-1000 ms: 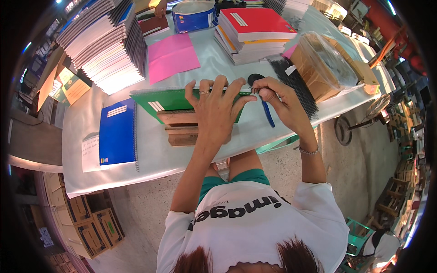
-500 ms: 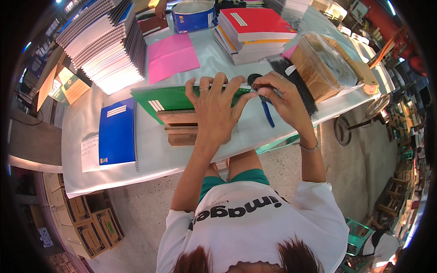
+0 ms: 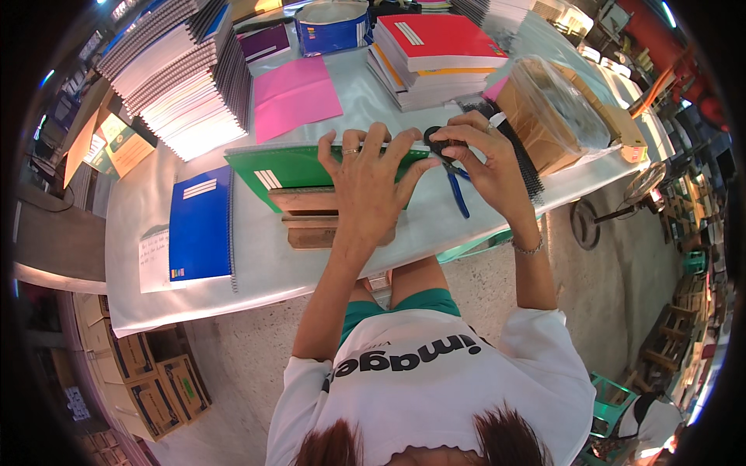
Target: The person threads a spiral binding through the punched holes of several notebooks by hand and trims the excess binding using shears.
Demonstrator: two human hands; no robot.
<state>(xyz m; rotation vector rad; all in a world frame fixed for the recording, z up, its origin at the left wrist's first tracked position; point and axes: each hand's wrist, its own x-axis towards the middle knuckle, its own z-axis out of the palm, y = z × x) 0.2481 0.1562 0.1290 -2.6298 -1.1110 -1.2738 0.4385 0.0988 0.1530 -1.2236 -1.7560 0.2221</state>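
Basically, L hand (image 3: 367, 177) clamps green notebook (image 3: 301, 169), fingers spread over its top edge; R hand (image 3: 483, 155) has fingertips bunched nr. its R end, can't tell if holding anything. Notebook stands on edge behind wooden block (image 3: 309, 202) on white-covered tbl. (image 3: 260, 260); blue-handled tool (image 3: 458, 194) by R hand, blue spiral notebook (image 3: 201, 225) to L, pink sheet (image 3: 297, 97) behind.

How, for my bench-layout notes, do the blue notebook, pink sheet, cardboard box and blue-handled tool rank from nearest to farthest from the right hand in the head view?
1. Blue-handled tool: close by the right hand.
2. Cardboard box: to its right.
3. Pink sheet: left, beyond the hands.
4. Blue notebook: far left.
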